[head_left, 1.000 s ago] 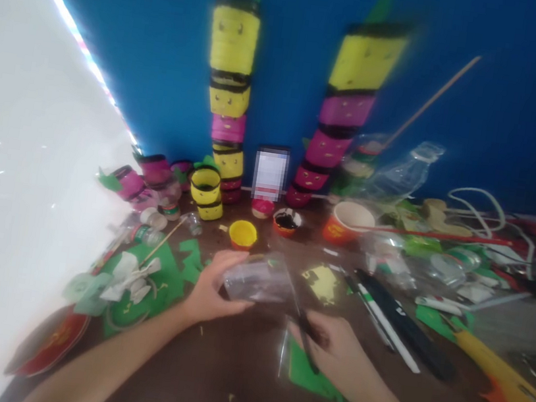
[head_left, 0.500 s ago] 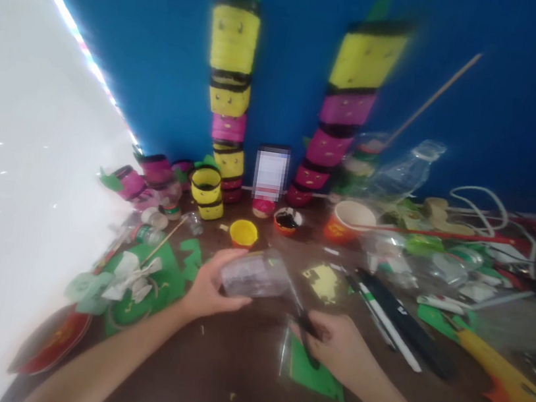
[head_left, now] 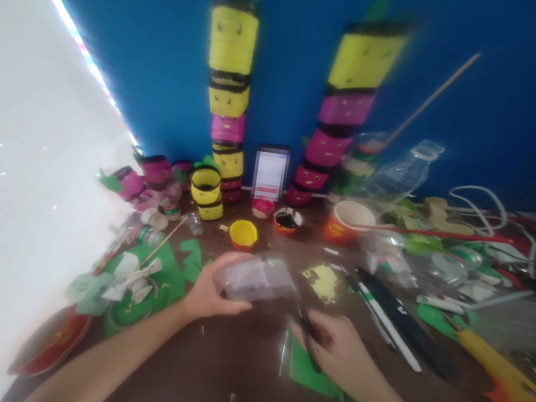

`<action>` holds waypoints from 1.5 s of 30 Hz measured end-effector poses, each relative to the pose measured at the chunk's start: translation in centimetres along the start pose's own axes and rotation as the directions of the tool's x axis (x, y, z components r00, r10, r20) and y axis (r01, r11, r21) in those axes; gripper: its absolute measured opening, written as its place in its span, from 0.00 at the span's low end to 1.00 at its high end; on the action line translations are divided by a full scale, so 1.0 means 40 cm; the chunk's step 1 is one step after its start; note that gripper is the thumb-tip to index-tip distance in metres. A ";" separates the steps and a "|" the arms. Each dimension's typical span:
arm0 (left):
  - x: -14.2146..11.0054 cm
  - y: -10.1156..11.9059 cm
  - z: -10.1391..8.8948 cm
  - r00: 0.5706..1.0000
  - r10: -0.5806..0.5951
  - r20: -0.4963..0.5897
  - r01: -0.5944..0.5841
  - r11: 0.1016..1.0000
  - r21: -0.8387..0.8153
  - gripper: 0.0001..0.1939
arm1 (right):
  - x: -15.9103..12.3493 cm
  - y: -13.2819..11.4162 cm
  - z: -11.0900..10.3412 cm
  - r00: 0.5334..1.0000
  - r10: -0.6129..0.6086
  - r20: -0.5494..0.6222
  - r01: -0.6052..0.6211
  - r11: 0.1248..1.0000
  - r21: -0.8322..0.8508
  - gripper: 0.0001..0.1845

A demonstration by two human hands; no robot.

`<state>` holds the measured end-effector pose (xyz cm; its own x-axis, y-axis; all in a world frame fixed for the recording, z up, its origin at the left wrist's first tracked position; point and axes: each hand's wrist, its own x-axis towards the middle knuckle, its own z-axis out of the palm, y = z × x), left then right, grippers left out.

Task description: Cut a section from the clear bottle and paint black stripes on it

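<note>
A green sheet (head_left: 168, 273) lies on the brown table (head_left: 203, 378). Next, the left hand (head_left: 208, 291) curls wide around a clear plastic tub (head_left: 260, 278), held near a little yellow cup (head_left: 243, 233). By the tub's right end is a blurry black tool (head_left: 310, 347), maybe scissors, with the right hand (head_left: 340, 345) wrapped snugly round it. Farther right lies a white pen (head_left: 392, 329).

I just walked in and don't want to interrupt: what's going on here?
Someone is working at a cluttered table. The left hand holds a clear plastic piece; the right hand grips a dark-handled tool, probably scissors, its tip near the plastic's right end. Blur hides whether they touch. Beyond sit a small yellow cup and two yellow-and-pink stacks before the blue wall.
</note>
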<state>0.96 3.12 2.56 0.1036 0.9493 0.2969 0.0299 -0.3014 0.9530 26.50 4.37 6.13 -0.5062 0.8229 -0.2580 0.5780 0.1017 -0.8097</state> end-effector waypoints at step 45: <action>-0.002 -0.018 -0.005 0.981 -0.165 0.107 0.183 0.964 -0.194 0.38 | 0.006 0.016 -0.006 0.995 0.070 -0.067 -0.076 0.994 -0.082 0.27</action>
<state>0.74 3.29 1.86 0.2031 0.9708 0.1279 -0.1450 -0.0994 0.9844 26.91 4.77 5.69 -0.4205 0.8635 -0.2785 0.6652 0.0847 -0.7419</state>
